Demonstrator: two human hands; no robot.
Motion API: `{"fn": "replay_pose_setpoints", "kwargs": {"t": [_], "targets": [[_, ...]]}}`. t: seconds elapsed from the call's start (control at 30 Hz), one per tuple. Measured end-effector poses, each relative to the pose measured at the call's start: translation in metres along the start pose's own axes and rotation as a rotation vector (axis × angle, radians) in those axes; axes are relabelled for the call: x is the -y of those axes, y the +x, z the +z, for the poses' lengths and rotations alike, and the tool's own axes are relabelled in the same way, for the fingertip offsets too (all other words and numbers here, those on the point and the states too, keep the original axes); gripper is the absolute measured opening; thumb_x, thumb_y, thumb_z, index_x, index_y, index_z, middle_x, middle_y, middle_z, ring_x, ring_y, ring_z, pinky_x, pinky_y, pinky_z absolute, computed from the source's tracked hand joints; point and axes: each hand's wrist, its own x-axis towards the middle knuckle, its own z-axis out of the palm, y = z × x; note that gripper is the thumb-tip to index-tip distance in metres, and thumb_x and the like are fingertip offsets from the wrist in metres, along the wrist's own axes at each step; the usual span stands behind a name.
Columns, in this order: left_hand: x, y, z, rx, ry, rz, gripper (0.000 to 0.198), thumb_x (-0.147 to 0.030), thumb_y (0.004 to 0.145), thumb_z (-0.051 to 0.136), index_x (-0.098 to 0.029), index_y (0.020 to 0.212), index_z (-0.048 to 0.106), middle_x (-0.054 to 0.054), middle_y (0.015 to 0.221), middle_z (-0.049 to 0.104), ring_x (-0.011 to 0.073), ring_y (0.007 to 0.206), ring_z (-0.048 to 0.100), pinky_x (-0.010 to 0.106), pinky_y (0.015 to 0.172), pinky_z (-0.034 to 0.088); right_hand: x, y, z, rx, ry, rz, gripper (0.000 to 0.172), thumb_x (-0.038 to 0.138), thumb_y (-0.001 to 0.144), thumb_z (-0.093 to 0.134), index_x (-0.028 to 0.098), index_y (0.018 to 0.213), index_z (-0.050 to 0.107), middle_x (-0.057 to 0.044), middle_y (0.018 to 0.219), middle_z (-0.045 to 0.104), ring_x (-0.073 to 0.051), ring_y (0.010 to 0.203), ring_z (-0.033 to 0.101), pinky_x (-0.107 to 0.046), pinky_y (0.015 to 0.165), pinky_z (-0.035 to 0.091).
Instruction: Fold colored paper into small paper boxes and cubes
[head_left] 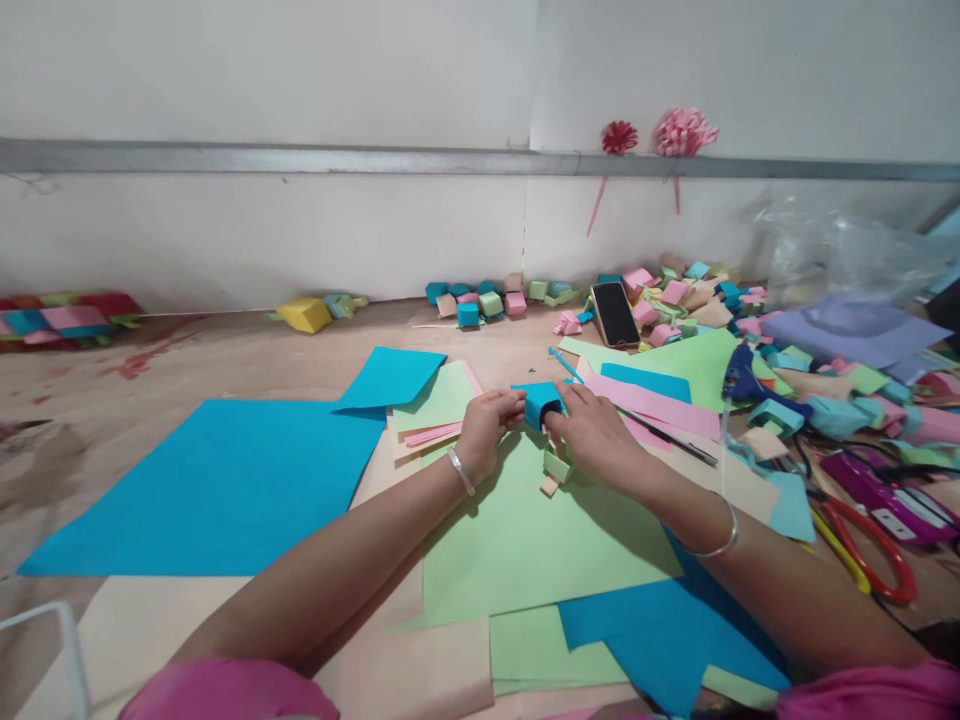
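Note:
A small blue folded paper box (537, 402) is held between both hands over the light green paper sheet (540, 560). My left hand (489, 428) pinches its left side with thumb and fingertips. My right hand (592, 430) is closed on its right side, fingers at the dark open end; part of the grip is hidden. Just below the box are a small green folded paper piece (556, 465) and a peach paper piece (550, 486). A pen (671, 437) lies on pink paper strips (660, 402) to the right of my right hand.
Large blue sheets (225, 490) spread out at left. A phone (615, 315) leans at the back among many small paper boxes. On the right lie a blue glue gun (742, 375), orange-handled scissors (885, 550) and a purple device (892, 495) with cables. The wall (300, 230) stands behind.

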Motion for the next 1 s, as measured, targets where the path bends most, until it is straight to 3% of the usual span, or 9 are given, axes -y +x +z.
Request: {"fn": "replay_pose_setpoints", "kwargs": {"t": [0.3, 0.5, 0.67, 0.8, 1.0], "targets": [[-0.0006, 0.0000, -0.0006, 0.007, -0.013, -0.010, 0.012, -0.022, 0.061, 0.071, -0.016, 0.071, 0.068, 0.003, 0.070, 0.064, 0.0126, 0.064, 0.058, 0.026, 0.065, 0.045, 0.0002, -0.0004, -0.0013, -0.008, -0.007, 0.001, 0.030, 0.023, 0.094, 0.041, 0.019, 0.117, 0.061, -0.021, 0.146, 0.034, -0.036, 0.128, 0.038, -0.047, 0.091, 0.042], [-0.0019, -0.0014, 0.0007, 0.056, -0.058, 0.009, 0.026, -0.016, 0.063, 0.070, -0.018, 0.089, 0.065, 0.002, 0.081, 0.064, 0.0132, 0.073, 0.061, 0.026, 0.070, 0.049, -0.0012, -0.0018, -0.0057, -0.029, 0.045, -0.007, 0.030, 0.024, 0.095, 0.039, 0.027, 0.119, 0.057, -0.014, 0.139, 0.042, -0.032, 0.119, 0.045, -0.041, 0.084, 0.044], [-0.0053, -0.0025, 0.0013, 0.161, -0.078, -0.036, 0.041, -0.012, 0.063, 0.069, -0.019, 0.103, 0.064, 0.005, 0.095, 0.064, 0.0145, 0.077, 0.062, 0.025, 0.065, 0.049, 0.0000, -0.0012, -0.0049, -0.044, 0.050, -0.002, 0.028, 0.023, 0.096, 0.037, 0.023, 0.115, 0.056, -0.015, 0.133, 0.046, -0.032, 0.115, 0.047, -0.040, 0.080, 0.045], [-0.0065, -0.0036, 0.0020, 0.227, -0.076, -0.087, 0.045, -0.013, 0.066, 0.067, -0.018, 0.111, 0.065, 0.007, 0.096, 0.066, 0.0149, 0.076, 0.063, 0.025, 0.063, 0.050, 0.0002, -0.0012, -0.0036, -0.046, 0.045, -0.012, 0.026, 0.021, 0.094, 0.040, 0.021, 0.114, 0.056, -0.016, 0.136, 0.044, -0.032, 0.116, 0.048, -0.041, 0.081, 0.045], [-0.0078, -0.0047, 0.0017, 0.186, -0.085, -0.056, 0.051, -0.009, 0.070, 0.064, -0.019, 0.120, 0.060, 0.004, 0.089, 0.066, 0.0110, 0.067, 0.060, 0.021, 0.059, 0.048, -0.0085, -0.0042, -0.0038, -0.090, 0.090, -0.080, 0.029, 0.021, 0.083, 0.059, 0.024, 0.112, 0.059, -0.015, 0.134, 0.045, -0.031, 0.110, 0.051, -0.038, 0.078, 0.044]]}}
